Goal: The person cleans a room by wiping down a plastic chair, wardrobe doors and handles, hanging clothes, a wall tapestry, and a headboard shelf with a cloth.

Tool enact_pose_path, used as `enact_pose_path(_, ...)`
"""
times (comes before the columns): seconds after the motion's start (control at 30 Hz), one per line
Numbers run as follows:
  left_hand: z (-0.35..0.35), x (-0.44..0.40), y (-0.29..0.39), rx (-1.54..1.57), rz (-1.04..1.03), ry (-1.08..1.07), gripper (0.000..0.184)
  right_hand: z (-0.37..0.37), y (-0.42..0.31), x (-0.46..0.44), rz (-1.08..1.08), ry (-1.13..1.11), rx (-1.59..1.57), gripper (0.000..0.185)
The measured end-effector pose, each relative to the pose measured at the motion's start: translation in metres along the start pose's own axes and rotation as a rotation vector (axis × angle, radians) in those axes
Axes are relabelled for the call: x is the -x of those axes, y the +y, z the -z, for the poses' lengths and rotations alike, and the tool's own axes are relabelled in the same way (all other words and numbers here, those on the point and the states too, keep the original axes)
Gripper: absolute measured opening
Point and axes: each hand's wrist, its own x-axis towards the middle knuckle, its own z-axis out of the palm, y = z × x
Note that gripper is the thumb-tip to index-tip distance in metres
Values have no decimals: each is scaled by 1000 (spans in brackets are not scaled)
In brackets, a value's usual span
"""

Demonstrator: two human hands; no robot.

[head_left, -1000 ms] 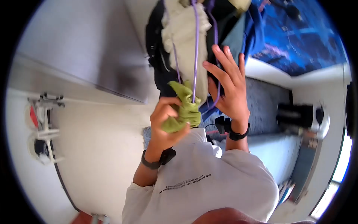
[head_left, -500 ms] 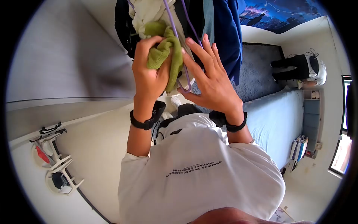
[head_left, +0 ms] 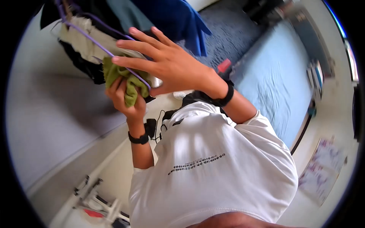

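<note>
My left hand (head_left: 127, 104) is closed around a bunched green cloth (head_left: 134, 87), its fingers partly covered by the fabric. A thin purple clothes hanger (head_left: 91, 40) slants down across the cloth, and its lower corner lies between my two hands. My right hand (head_left: 173, 64) is spread over that corner with the fingers apart; the index fingertip meets the hanger's bar, while the thumb is near the bend. Beyond the hands hang a cream garment (head_left: 81, 36) and a dark blue garment (head_left: 173, 19).
A bed with a light blue sheet (head_left: 273, 79) stands to the right, beside a grey-blue rug (head_left: 224, 30). Books (head_left: 315, 78) stand past the bed. At lower left are white wall-mounted racks (head_left: 108, 209). A pale smooth surface (head_left: 49, 110) runs along the left.
The view has turned, so the hanging clothes now sit farther left. Both hands appear farther left, and my right hand now reaches across the hanger toward the green cloth.
</note>
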Motion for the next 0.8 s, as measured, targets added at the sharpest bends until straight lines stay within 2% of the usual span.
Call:
enact_pose_path(0.1,10,-19,-30,25,-113,-130,37,-14,-14,1,-25,75,90,94)
enact_pose_path(0.13,11,-26,-30,43,-106,-145,37,-19,-17,4,-49,72,93,94)
enact_pose_path(0.2,18,-36,-28,84,42,-241,38,-32,-26,5,-79,198,-3,87)
enact_pose_path(0.23,23,-32,-28,93,43,-247,38,-37,-29,4,-50,221,84,82)
enact_pose_path(0.43,10,-15,-9,339,301,-180,41,-39,-43,9,-162,152,85,93)
enact_pose_path(0.57,10,-3,11,411,308,-218,38,-19,-75,30,-296,87,250,94)
enact_pose_path(0.6,13,-9,16,422,283,-295,38,-11,-87,37,-337,99,336,93)
enact_pose_path(0.63,18,-15,19,425,260,-371,37,6,-105,40,-295,156,283,86)
enact_pose_path(0.67,20,-20,21,392,269,-359,37,30,-127,42,-251,212,224,80)
enact_pose_path(0.73,20,-30,17,265,131,-439,38,68,-172,59,-243,201,120,58)
enact_pose_path(0.8,13,-39,10,215,87,-413,39,108,-216,77,-237,165,224,42)
